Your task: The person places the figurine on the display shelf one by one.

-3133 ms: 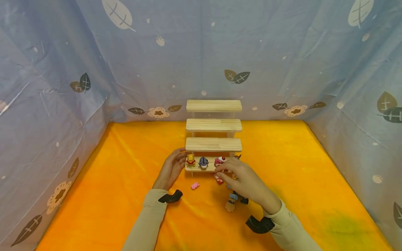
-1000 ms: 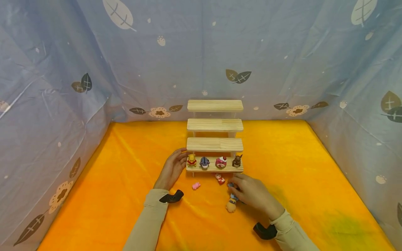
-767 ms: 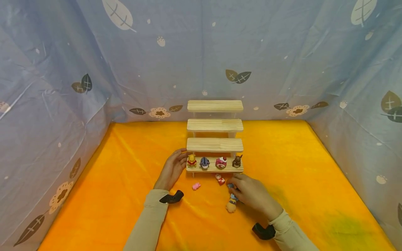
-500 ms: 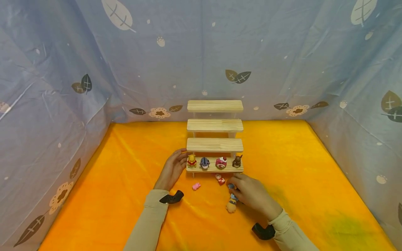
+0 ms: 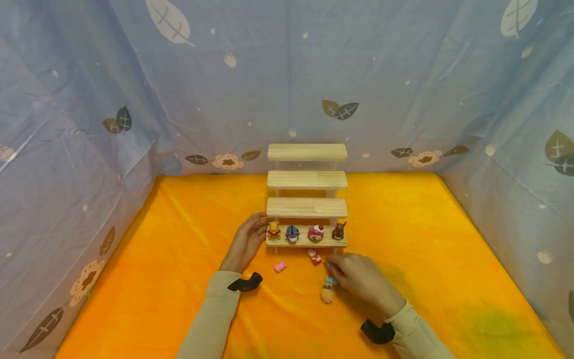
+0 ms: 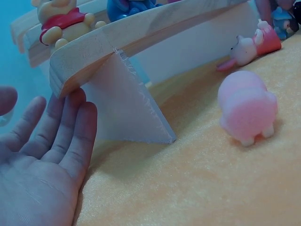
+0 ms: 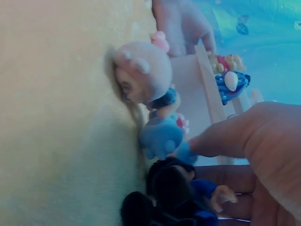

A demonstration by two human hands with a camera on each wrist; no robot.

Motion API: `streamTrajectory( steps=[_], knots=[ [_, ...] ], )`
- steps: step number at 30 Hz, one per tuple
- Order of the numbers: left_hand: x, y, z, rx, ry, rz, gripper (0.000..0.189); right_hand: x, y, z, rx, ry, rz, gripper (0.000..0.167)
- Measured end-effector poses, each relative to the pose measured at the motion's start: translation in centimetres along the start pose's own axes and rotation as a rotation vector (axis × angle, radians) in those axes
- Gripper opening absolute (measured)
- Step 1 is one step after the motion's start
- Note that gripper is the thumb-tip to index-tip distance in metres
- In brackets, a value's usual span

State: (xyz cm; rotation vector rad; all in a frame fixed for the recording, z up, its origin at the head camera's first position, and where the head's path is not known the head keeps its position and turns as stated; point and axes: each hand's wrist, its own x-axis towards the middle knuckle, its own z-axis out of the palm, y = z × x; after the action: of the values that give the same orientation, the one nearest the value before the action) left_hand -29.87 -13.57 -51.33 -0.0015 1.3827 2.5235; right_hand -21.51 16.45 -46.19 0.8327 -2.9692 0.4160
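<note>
My left hand (image 5: 244,242) reaches to the left end of a stepped wooden display shelf (image 5: 306,207), its straight fingers touching under the lowest board's corner in the left wrist view. My right hand (image 5: 363,279), in front of the shelf's right end, pinches a small light blue figurine (image 7: 186,153), mostly hidden by thumb and fingers. Against it lies a tan-headed figurine in blue (image 5: 327,295). A black-haired figurine (image 7: 171,188) lies under the right hand in the right wrist view. Nearby lie a figurine in red (image 5: 315,257) and a pink pig figurine (image 5: 280,267).
On the lowest board stand a yellow bear in a red shirt (image 5: 274,231), a grey-blue donkey (image 5: 292,233), a pink bear with a white-and-red top (image 5: 316,233) and a brown eared figurine (image 5: 338,231). Orange cloth (image 5: 403,239) covers the surface; a patterned blue curtain (image 5: 251,89) surrounds it.
My right hand has left the lowest board and come down to the figurines on the cloth. The tan-headed figurine has just shifted slightly left. The left hand stays at the shelf.
</note>
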Motion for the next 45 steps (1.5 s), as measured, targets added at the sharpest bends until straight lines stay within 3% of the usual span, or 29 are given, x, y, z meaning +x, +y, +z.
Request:
streamTrajectory(
  steps=[3,8,13,21,27,35,45],
  knots=[
    [-0.1,0.0,-0.1,-0.004,-0.001,0.003,0.033,-0.1,0.0,0.2,-0.022,0.045,-0.019,0.013],
    [-0.1,0.0,0.0,-0.006,-0.003,0.014,0.032,-0.2,0.2,0.6,-0.024,0.097,-0.028,0.012],
    [0.0,0.1,0.0,-0.009,-0.017,0.019,0.031,0.0,0.4,0.5,0.012,0.091,-0.005,0.014],
    [0.2,0.1,0.1,-0.039,-0.033,0.033,0.029,0.1,0.2,-0.5,0.149,0.013,0.042,0.016],
    [0.2,0.1,0.1,-0.029,-0.023,0.025,0.028,-0.2,0.0,-0.8,0.184,0.047,-0.004,0.018],
    [0.1,0.0,0.1,-0.016,0.015,0.0,0.031,-0.3,-0.3,-1.6,0.303,0.038,0.035,0.019],
    [0.0,-0.1,0.0,0.002,0.011,-0.002,0.035,-0.2,-0.6,-2.4,0.318,0.086,0.005,0.018]
  ],
)
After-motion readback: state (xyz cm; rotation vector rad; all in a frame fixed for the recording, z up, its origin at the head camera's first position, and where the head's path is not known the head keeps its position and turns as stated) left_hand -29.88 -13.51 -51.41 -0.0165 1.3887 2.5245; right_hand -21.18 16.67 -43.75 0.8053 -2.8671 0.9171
